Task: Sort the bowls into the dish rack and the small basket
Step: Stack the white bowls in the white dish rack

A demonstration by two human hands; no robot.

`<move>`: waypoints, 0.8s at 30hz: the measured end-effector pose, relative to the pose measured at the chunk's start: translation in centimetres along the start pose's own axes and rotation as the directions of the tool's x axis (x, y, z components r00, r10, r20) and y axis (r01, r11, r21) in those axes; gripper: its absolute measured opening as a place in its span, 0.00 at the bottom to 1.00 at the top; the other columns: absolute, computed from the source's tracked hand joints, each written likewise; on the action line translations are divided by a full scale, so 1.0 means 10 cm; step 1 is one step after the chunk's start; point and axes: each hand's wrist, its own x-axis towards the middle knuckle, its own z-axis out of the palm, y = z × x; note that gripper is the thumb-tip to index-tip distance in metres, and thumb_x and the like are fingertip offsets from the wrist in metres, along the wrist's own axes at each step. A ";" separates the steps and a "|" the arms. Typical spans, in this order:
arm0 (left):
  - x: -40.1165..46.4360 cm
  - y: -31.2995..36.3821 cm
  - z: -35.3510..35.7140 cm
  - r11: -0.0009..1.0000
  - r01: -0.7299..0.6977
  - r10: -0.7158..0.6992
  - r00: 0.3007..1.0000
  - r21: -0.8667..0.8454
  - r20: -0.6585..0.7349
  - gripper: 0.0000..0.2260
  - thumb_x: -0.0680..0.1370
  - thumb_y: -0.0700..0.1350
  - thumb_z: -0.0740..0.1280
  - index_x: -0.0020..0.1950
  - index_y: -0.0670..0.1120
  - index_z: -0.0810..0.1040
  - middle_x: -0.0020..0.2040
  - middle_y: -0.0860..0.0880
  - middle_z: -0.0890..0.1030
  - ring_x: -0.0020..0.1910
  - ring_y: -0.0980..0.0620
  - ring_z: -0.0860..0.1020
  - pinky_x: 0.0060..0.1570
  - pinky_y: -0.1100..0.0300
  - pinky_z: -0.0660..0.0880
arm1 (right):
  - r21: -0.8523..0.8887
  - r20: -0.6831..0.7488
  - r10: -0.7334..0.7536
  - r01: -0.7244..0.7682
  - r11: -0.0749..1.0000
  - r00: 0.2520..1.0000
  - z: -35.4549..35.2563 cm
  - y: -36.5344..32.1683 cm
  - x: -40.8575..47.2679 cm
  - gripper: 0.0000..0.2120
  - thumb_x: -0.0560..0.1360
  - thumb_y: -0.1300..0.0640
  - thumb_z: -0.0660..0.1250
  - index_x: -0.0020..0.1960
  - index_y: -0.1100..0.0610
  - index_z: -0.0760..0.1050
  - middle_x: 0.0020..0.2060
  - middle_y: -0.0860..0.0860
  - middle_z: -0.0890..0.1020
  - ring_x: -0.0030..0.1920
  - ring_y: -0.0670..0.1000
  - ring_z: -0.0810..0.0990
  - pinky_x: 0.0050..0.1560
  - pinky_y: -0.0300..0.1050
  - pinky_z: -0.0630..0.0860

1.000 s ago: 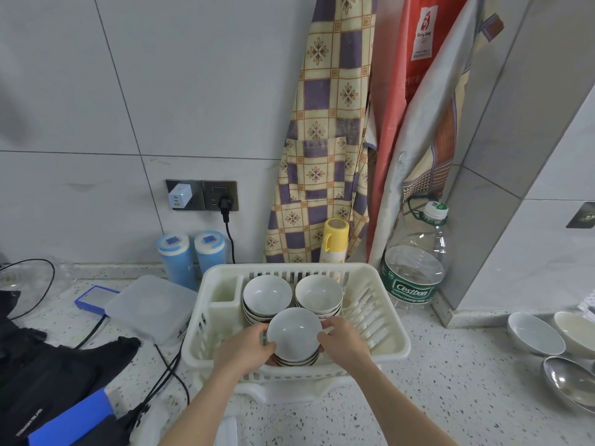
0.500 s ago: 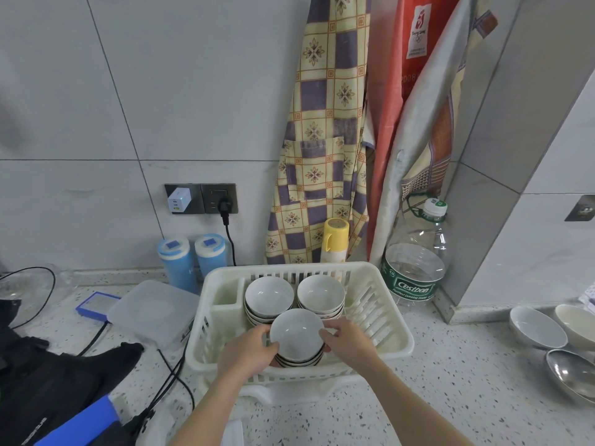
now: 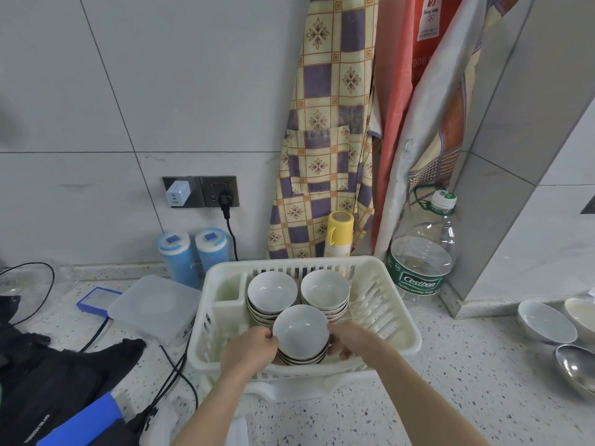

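On the left of the bench (image 3: 450,397), a clear lidded box (image 3: 154,304) and trailing cables (image 3: 174,368) are crowded close against the dish rack (image 3: 402,329), so little free room is left on that side. Inside the rack, two stacks of white bowls (image 3: 272,291) are set along the back, and a third, nearer stack of bowls (image 3: 301,333) is gripped from both sides: the left hand (image 3: 249,349) is curled against its left rim, and the right hand (image 3: 352,339) is wrapped round its right side, fingers bent under. The step in hand is judged to be seating or shifting this stack within the rack. A straight, level move is called for next, with the near rack wall and the back stacks cleared. To the right, open bench is offered before the loose bowls (image 3: 547,321) at the edge. The small basket is not seen.
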 end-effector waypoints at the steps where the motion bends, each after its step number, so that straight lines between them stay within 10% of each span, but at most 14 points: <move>1: 0.00 0.00 0.00 1.000 0.003 -0.003 1.000 -0.004 -0.009 0.13 0.77 0.52 0.57 0.35 0.49 0.70 0.30 0.54 0.75 0.34 0.51 0.76 0.35 0.59 0.67 | 0.003 0.008 0.006 -0.006 1.000 1.000 0.00 -0.01 -0.01 0.17 0.80 0.49 0.56 0.52 0.60 0.77 0.42 0.56 0.84 0.22 0.46 0.71 0.22 0.31 0.65; 14: -0.06 0.05 0.01 0.989 0.062 -0.075 0.993 -0.135 -0.090 0.09 0.77 0.54 0.59 0.50 0.56 0.78 0.40 0.58 0.80 0.42 0.54 0.80 0.42 0.59 0.74 | 0.013 0.051 -0.011 0.010 1.000 0.999 -0.02 -0.03 -0.03 0.16 0.80 0.53 0.56 0.58 0.63 0.76 0.45 0.56 0.84 0.26 0.47 0.71 0.29 0.36 0.68; 24: -0.12 0.04 0.05 0.970 0.082 -0.133 0.966 -0.228 -0.220 0.17 0.78 0.60 0.58 0.63 0.57 0.76 0.54 0.59 0.82 0.49 0.52 0.80 0.44 0.56 0.74 | -0.002 -0.436 -0.243 0.269 0.963 0.867 0.05 0.12 -0.15 0.16 0.75 0.54 0.61 0.30 0.57 0.67 0.31 0.59 0.80 0.33 0.54 0.81 0.28 0.40 0.63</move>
